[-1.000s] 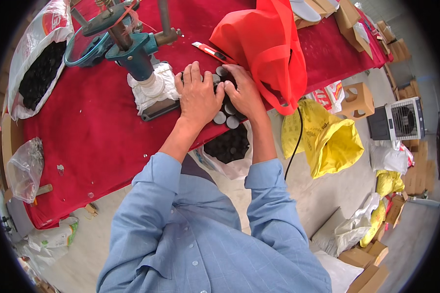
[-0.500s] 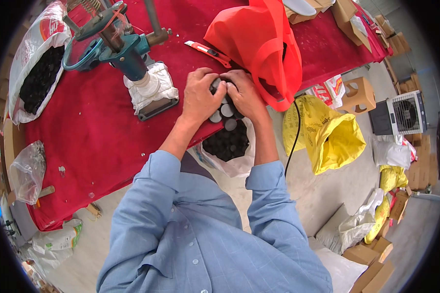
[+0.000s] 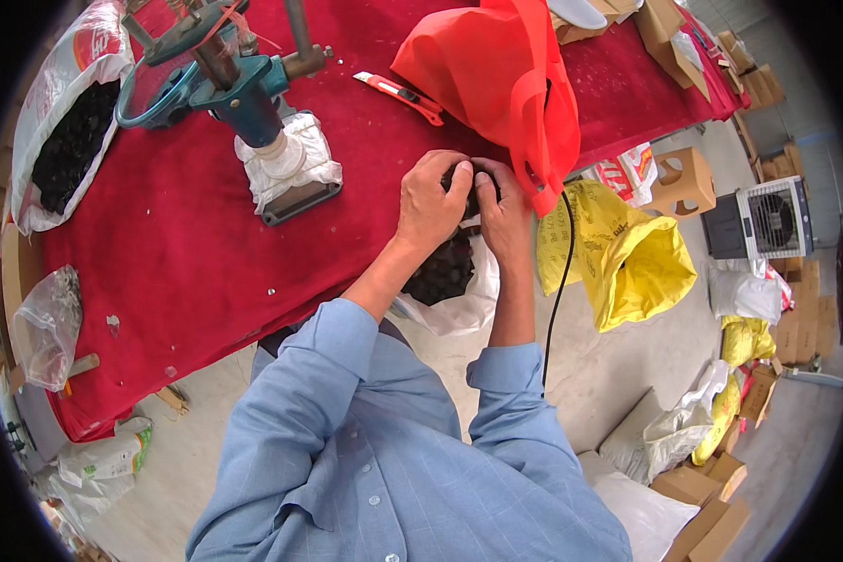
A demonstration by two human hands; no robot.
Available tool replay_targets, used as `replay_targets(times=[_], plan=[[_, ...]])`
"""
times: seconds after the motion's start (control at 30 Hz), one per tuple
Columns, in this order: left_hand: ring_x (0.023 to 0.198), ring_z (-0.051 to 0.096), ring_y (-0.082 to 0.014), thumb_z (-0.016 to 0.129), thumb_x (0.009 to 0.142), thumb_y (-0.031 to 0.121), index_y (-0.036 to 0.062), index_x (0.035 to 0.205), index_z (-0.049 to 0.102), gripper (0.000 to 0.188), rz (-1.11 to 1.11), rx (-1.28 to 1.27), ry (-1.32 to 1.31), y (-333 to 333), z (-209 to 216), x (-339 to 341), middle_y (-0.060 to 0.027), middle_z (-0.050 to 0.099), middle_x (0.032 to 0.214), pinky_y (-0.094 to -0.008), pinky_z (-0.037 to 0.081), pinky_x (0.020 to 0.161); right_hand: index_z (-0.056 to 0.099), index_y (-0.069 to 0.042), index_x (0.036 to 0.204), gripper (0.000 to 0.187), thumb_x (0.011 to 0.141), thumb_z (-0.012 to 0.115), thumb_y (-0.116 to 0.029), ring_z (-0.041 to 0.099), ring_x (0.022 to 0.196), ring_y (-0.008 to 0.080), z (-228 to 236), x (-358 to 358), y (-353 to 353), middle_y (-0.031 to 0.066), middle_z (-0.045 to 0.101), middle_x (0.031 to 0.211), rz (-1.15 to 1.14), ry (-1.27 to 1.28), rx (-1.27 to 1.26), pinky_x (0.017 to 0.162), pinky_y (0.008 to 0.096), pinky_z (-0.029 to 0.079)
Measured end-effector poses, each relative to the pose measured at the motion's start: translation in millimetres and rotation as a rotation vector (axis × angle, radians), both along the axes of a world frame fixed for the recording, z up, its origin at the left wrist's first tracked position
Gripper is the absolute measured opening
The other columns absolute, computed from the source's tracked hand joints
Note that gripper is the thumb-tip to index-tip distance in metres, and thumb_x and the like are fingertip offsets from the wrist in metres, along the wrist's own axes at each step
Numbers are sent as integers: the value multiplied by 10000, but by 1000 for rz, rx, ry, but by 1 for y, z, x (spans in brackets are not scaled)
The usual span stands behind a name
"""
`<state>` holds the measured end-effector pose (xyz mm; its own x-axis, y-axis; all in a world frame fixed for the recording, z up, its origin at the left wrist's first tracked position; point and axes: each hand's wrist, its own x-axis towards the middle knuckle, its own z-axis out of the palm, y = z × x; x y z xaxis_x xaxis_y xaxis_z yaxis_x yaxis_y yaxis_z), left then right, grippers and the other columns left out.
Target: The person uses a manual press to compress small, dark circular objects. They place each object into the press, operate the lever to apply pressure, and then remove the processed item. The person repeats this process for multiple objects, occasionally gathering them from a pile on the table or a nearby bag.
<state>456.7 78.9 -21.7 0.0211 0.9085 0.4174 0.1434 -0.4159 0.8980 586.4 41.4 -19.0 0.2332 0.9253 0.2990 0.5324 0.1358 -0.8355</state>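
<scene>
My left hand (image 3: pixel 433 199) and my right hand (image 3: pixel 504 214) are cupped toward each other at the table's front edge. Between them they gather several black round discs (image 3: pixel 469 199), mostly covered by the fingers and thumbs. Just below hangs or stands a white sack (image 3: pixel 476 304) with its mouth spread, holding many more black discs (image 3: pixel 440 273). A red cloth bag (image 3: pixel 482 70) lies right beyond my hands. On the red tablecloth (image 3: pixel 197 234) past my left hand rests a red utility knife (image 3: pixel 401 97).
A teal hand press (image 3: pixel 244 94) with a white-wrapped base stands left of my hands. Another white sack of black pieces (image 3: pixel 70 150) leans at the far left. Yellow sacks (image 3: pixel 639 272), a black cable (image 3: pixel 562 290) and an air cooler (image 3: pixel 773 220) are on the right.
Both hands have moved right and slightly nearer along the table edge, closing around the discs. Grey disc faces that showed between them are now gone from sight.
</scene>
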Motion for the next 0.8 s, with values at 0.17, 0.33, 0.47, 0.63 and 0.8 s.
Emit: replay_targets(times=[0.17, 0.33, 0.47, 0.63, 0.8], plan=[[921, 726, -297, 617, 1009, 186, -31, 1058, 740, 254, -24, -96, -32, -7, 1, 3, -170, 743, 1005, -387, 559, 840, 713, 0, 1177, 268, 1029, 585, -184, 701, 1025, 290, 1, -1, -6, 161, 736, 1090, -70, 15, 7, 936, 387, 527], [911, 706, -220, 605, 1041, 214, -26, 1068, 745, 279, -99, -221, -110, -16, 2, 8, -136, 736, 979, -359, 546, 816, 713, 5, 1155, 248, 1027, 592, -170, 690, 915, 215, 1, -1, -11, 126, 734, 1007, -108, 69, -7, 851, 354, 537], [907, 676, -166, 551, 1088, 240, -29, 1118, 741, 330, -165, -248, -148, -19, -9, 11, -94, 739, 987, -321, 536, 821, 721, 8, 1130, 206, 1031, 598, -125, 681, 899, 155, 4, -5, -13, 85, 737, 995, -129, 198, -75, 827, 317, 544], [941, 678, -140, 474, 1127, 281, -39, 1151, 727, 408, -344, -493, -386, -14, -10, 5, -71, 741, 1018, -304, 542, 853, 716, -2, 1127, 205, 1043, 580, -130, 680, 864, 148, -9, -3, -13, 95, 738, 976, -140, 270, -30, 828, 320, 546], [921, 682, -126, 487, 1116, 262, -41, 1141, 719, 382, -306, -638, -492, -19, 1, -8, -77, 742, 1000, -288, 548, 838, 713, -8, 1151, 205, 1037, 565, -92, 717, 975, 180, -16, 1, -9, 112, 754, 1017, -136, 307, -25, 898, 325, 545]])
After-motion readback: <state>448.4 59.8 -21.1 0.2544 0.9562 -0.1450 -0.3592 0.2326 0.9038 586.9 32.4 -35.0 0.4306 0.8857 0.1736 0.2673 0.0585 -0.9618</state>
